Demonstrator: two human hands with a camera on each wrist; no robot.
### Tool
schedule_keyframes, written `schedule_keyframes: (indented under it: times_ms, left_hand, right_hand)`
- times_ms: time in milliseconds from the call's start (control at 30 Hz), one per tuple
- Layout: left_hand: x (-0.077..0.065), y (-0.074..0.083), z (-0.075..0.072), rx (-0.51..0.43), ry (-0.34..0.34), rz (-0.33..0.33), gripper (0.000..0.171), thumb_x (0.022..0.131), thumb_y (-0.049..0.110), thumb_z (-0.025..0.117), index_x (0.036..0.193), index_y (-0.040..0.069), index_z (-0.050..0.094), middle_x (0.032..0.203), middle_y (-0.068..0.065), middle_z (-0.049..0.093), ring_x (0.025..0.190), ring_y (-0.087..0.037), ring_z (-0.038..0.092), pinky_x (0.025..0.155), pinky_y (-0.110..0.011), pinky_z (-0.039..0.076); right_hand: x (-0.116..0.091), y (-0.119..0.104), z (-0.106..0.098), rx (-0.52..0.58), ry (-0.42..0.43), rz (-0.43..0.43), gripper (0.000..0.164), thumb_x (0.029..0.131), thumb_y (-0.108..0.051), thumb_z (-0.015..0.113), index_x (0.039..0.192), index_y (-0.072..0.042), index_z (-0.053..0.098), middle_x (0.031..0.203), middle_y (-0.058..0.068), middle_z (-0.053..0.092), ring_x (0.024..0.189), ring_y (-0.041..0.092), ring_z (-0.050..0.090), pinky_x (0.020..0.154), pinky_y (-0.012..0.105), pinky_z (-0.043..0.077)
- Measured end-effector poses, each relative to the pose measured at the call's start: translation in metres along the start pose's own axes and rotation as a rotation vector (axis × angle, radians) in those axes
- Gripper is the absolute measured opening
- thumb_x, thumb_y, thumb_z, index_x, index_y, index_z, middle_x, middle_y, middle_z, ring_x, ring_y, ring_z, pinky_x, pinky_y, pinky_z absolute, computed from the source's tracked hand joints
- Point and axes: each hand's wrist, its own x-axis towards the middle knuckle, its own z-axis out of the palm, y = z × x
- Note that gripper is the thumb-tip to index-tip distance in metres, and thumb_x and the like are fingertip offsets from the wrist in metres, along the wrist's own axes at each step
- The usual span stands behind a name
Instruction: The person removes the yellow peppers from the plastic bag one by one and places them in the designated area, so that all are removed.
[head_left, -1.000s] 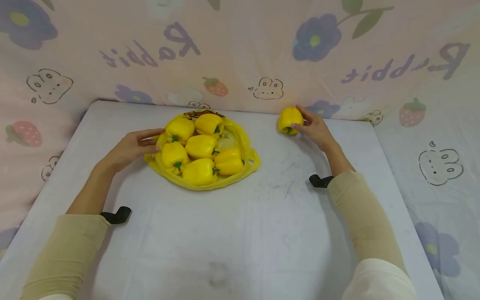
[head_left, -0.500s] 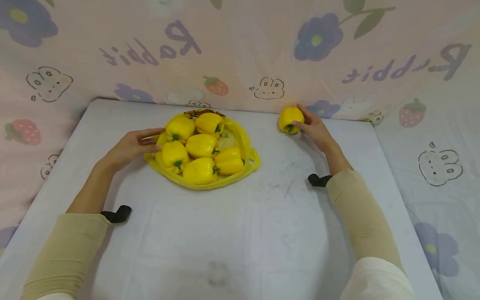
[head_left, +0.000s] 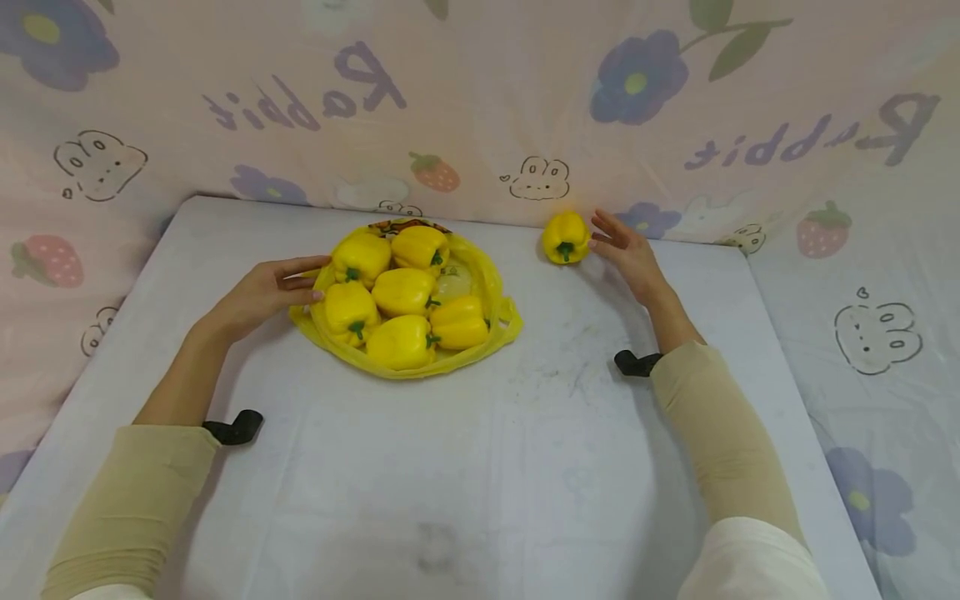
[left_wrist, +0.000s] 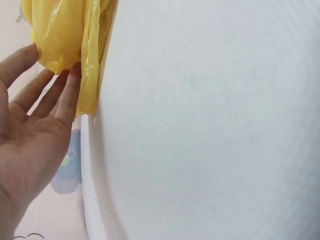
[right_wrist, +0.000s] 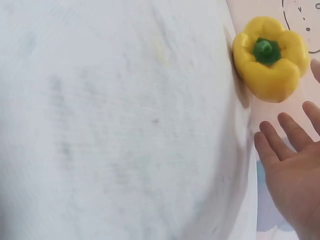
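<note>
A single yellow bell pepper (head_left: pixel 557 235) lies on the table near its back edge, its green stem facing the front. Just to its right is my right hand (head_left: pixel 628 260), fingers spread and holding nothing. In the right wrist view a gap shows between that pepper (right_wrist: pixel 280 82) and the fingertips. Toward the left, several yellow bell peppers (head_left: pixel 399 342) lie inside a spread yellow plastic bag (head_left: pixel 491 287). My left hand (head_left: pixel 261 298) reaches the bag's left side with extended fingers. Its fingertips touch the bag (left_wrist: pixel 90 65) in the left wrist view.
The white table (head_left: pixel 465 467) extends toward me, with faint dark smudges right of the bag. Behind it hangs a printed curtain (head_left: pixel 480 100) with rabbits, flowers and strawberries. A black curved piece (head_left: pixel 238 427) juts from the left cuff, and a similar one (head_left: pixel 636 363) from the right.
The right hand has let go of the single pepper. That pepper has shifted slightly left and turned so its stem faces forward more. The left hand and the bag have stayed in place.
</note>
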Motion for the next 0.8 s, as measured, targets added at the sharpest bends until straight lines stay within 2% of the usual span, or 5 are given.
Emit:
schedule_keyframes:
  times_ms: [233,400,500,700,800]
  left_hand:
    - [0.000,0.001,0.000,0.009,-0.008,-0.005,0.067,0.095,0.027,0.070,0.154,0.015,0.039,0.159,-0.005,0.035,0.142,-0.034,0.035,0.113,-0.050,0.032]
    - [0.000,0.001,0.000,0.029,-0.011,-0.012,0.068,0.095,0.029,0.069,0.154,0.016,0.038,0.159,-0.006,0.034,0.142,-0.034,0.035,0.112,-0.050,0.033]
    - [0.000,0.001,0.000,0.032,-0.011,-0.015,0.068,0.095,0.029,0.069,0.154,0.017,0.037,0.159,-0.005,0.034,0.142,-0.034,0.036,0.112,-0.050,0.033]
    - [0.000,0.001,-0.001,0.039,-0.010,-0.021,0.069,0.095,0.030,0.069,0.155,0.017,0.037,0.160,-0.005,0.033,0.142,-0.034,0.035,0.113,-0.051,0.033]
    - [0.000,0.002,-0.001,0.041,-0.012,-0.023,0.069,0.095,0.030,0.069,0.155,0.017,0.036,0.160,-0.006,0.033,0.142,-0.035,0.034,0.113,-0.051,0.033]
  right_hand:
    - [-0.005,-0.001,0.001,0.065,0.083,-0.085,0.057,0.094,-0.003,0.065,0.148,-0.001,0.044,0.151,0.022,0.042,0.139,0.041,0.038,0.105,0.027,0.043]
    - [-0.010,-0.006,0.003,0.081,0.101,-0.134,0.053,0.093,-0.002,0.066,0.144,0.002,0.049,0.147,0.025,0.045,0.135,0.037,0.044,0.099,0.021,0.046]
    - [-0.013,-0.011,0.005,0.078,0.113,-0.172,0.052,0.092,0.000,0.067,0.141,0.005,0.050,0.145,0.026,0.047,0.134,0.039,0.045,0.105,0.027,0.044]
    - [-0.017,-0.019,0.009,0.066,0.149,-0.274,0.046,0.091,0.006,0.065,0.135,0.011,0.053,0.140,0.029,0.050,0.131,0.044,0.044,0.115,0.049,0.031]
    - [-0.017,-0.017,0.009,0.085,0.155,-0.299,0.045,0.090,0.007,0.066,0.133,0.010,0.055,0.139,0.028,0.052,0.130,0.041,0.046,0.115,0.049,0.030]
